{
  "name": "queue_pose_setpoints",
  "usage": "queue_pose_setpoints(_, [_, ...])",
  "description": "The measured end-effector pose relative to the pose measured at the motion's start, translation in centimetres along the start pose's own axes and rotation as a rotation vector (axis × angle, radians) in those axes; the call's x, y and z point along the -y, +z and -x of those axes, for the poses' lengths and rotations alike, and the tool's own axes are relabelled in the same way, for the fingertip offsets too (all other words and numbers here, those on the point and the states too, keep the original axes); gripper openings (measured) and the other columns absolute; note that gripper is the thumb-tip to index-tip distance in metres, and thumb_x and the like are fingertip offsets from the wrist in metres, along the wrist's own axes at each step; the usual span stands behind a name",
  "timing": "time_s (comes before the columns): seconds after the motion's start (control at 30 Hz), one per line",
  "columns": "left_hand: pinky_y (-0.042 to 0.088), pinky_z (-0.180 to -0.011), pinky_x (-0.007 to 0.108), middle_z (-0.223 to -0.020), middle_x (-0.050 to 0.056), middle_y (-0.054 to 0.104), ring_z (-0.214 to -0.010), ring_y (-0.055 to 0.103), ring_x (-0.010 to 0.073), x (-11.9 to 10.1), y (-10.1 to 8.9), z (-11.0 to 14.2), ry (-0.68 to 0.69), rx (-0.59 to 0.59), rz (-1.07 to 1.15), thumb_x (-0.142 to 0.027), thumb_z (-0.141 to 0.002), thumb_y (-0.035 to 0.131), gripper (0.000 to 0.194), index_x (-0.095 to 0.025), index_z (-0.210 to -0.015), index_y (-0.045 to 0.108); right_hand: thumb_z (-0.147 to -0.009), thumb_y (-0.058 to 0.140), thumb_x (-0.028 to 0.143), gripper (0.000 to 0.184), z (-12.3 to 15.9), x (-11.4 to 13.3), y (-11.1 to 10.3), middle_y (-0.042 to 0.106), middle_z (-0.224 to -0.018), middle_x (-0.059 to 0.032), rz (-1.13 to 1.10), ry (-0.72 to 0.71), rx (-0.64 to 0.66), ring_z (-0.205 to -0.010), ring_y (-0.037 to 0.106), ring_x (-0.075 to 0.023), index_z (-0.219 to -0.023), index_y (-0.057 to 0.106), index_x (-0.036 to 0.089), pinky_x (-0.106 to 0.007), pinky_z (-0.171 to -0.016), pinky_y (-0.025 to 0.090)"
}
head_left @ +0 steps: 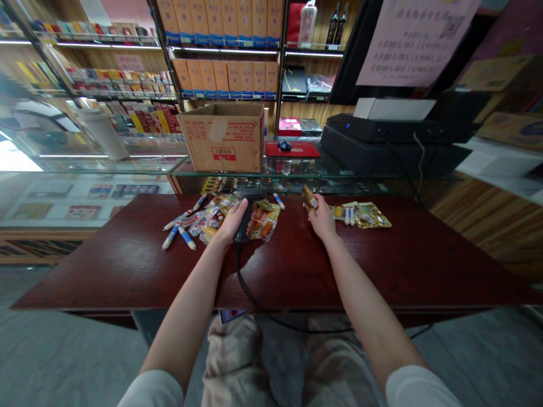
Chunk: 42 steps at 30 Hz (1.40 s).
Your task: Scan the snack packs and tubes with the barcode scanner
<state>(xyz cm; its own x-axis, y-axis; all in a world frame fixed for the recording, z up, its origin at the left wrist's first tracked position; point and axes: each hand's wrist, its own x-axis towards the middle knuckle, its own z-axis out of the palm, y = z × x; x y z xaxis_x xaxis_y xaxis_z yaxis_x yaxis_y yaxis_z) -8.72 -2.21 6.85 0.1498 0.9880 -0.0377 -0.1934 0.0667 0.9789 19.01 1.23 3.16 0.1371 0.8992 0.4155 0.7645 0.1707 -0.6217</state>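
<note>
Over on the dark red tabletop (127,265), the left hand (231,221) is clamping its grip around a corded barcode scanner (242,229), while the right hand (322,219) is pinching a gold snack packet (309,198) just beside other sausage snack packets (263,221).

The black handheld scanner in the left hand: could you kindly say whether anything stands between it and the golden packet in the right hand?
Nothing visible stands in the air between the black handheld scanner and the golden packet; a sausage snack packet and a blue-and-white stick only lie on the dark red counter below that gap.
</note>
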Motion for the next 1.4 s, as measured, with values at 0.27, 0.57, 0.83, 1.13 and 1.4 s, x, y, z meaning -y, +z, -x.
queue_pose_setpoints(0.27, [0.042, -0.042, 0.021, -0.062, -0.003, 0.059, -0.042, 0.052, 0.0097, 0.0, -1.8, -1.3, 0.088, -0.289, -0.054, -0.054, -0.093, 0.055, 0.036, -0.02, -0.1, 0.046, -0.086, 0.057, 0.026, 0.039, 0.0, -1.6, -1.8, 0.047, -0.141, -0.0249, 0.536, 0.19, -0.213, -0.129, 0.042, -0.0399, -0.121, 0.061, 0.009, -0.054, -0.103, 0.032])
queue_pose_setpoints(0.57, [0.044, -0.042, 0.023, -0.063, 0.0, 0.065, -0.044, 0.057, 0.0129, 0.5, -2.1, -1.8, 0.033, -0.268, -0.083, -0.051, -0.094, 0.056, 0.033, -0.019, -0.095, 0.05, -0.092, 0.058, 0.046, 0.041, -4.7, 4.1, 6.5, 0.064, -0.127, -0.0153, 0.501, 0.069, 0.336, -0.116, 0.06, -0.0301, -0.12, 0.065, 0.018, -0.044, -0.098, 0.04])
queue_pose_setpoints(0.83, [0.042, -0.041, 0.023, -0.06, 0.001, 0.062, -0.041, 0.052, 0.0106, -0.1, -1.1, -0.9, 0.043, -0.158, -0.06, -0.058, -0.091, 0.056, 0.042, -0.017, -0.084, 0.055, -0.098, 0.046, 0.033, 0.031, -3.9, 1.5, 5.5, 0.074, -0.106, -0.0143, 0.304, 0.029, 0.237, -0.099, 0.068, -0.0257, -0.104, 0.071, 0.014, -0.032, -0.084, 0.045])
queue_pose_setpoints(1.13, [0.037, -0.037, 0.022, -0.058, 0.001, 0.057, -0.041, 0.049, 0.0091, 2.0, 2.2, -0.4, -0.035, 0.129, -0.026, -0.073, -0.08, 0.059, 0.057, -0.016, -0.071, 0.054, -0.095, 0.047, 0.037, 0.033, 0.0, -0.3, 2.2, 0.076, -0.092, -0.012, 0.046, -0.126, 0.036, -0.083, 0.069, -0.0251, -0.092, 0.073, 0.016, -0.032, -0.078, 0.047])
queue_pose_setpoints(1.4, [0.035, -0.036, 0.022, -0.055, 0.0, 0.055, -0.038, 0.047, 0.0084, 1.9, 2.4, -0.2, -0.063, 0.128, -0.039, -0.071, -0.082, 0.058, 0.056, -0.015, -0.075, 0.055, -0.093, 0.048, 0.029, 0.028, 0.5, 0.6, 2.2, 0.076, -0.091, -0.0098, 0.057, -0.176, 0.073, -0.083, 0.069, -0.0238, -0.094, 0.074, 0.018, -0.031, -0.077, 0.047])
